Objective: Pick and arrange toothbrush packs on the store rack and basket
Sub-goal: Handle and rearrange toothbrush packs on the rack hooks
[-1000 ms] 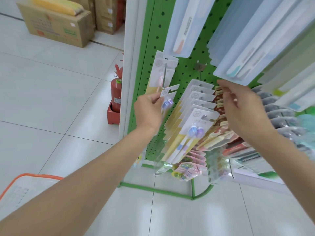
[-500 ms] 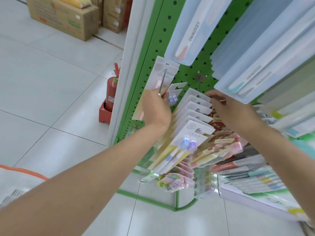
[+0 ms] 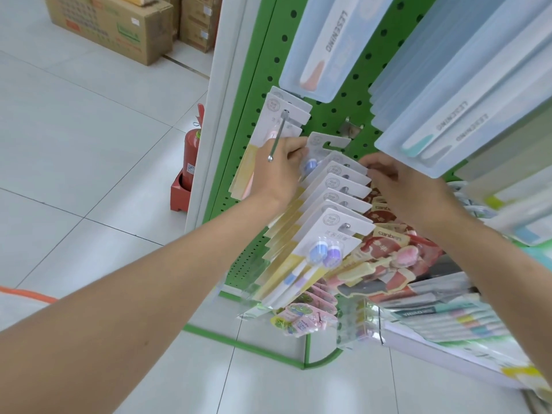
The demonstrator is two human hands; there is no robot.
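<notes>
Floor (image 3: 89, 144) is plain white tile with grey grout lines, and way up in the far left corner a couple of cardboard boxes (image 3: 110, 25) sit on it. The green pegboard rack (image 3: 263, 70) stands on a green base bar (image 3: 239, 339), with a white post (image 3: 221, 100) down its left edge and a red fire extinguisher (image 3: 191, 150) in a red stand right beside that post. The left hand (image 3: 277, 171) is up at the board, fingers curled round a toothbrush pack (image 3: 327, 141). Its hook-cut header sticks up past the knuckles and a blue brush head shows just under the fingers, so the pack sits in the gap between the left peg and the middle row. A metal peg (image 3: 277, 135) with a ball tip crosses right in front of that hand, carrying a few white-and-yellow packs (image 3: 286, 112). The right hand (image 3: 400, 189) reaches to the back end of the row of packs (image 3: 337, 210) on the middle peg, fingertips at the rearmost card's corner, and honestly I can't tell if it's pinching or just touching. Big pale blue packs (image 3: 448, 85) hang overhead and cover a chunk of the board. Red packs (image 3: 388, 234) hang just right of the row, pink ones (image 3: 298, 318) hang lower down, and boxed brushes (image 3: 442, 318) lie on a shelf (image 3: 448, 357) at lower right. An orange rim (image 3: 30, 294) pokes in at the left edge.
</notes>
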